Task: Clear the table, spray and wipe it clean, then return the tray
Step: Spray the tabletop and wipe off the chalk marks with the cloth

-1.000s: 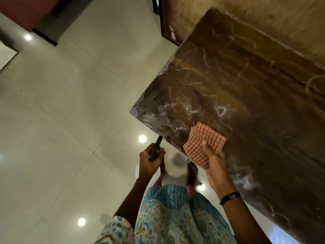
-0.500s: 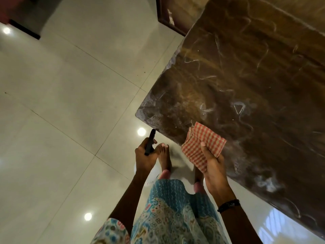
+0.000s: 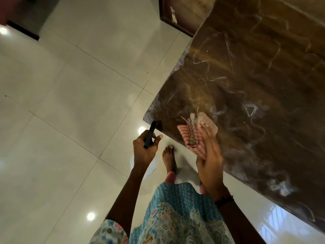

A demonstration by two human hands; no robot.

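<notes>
Your right hand (image 3: 209,161) clamps the checked cloth (image 3: 195,136), bunched at your fingertips on the table (image 3: 255,85) near its corner; a second ago it lay flatter. Your left hand (image 3: 145,150) curls shut round a dark handle (image 3: 150,135), now nearer that corner

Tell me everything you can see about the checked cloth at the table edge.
The checked cloth is a thin woven fabric in red and white checks, with loose threads at its far edge. It is crumpled and folded, blurred by motion. It lies at the near edge of the dark brown table, close to the corner, partly hanging past the edge. The right hand holds it with fingers pressed on top. Nothing else touches it.
</notes>
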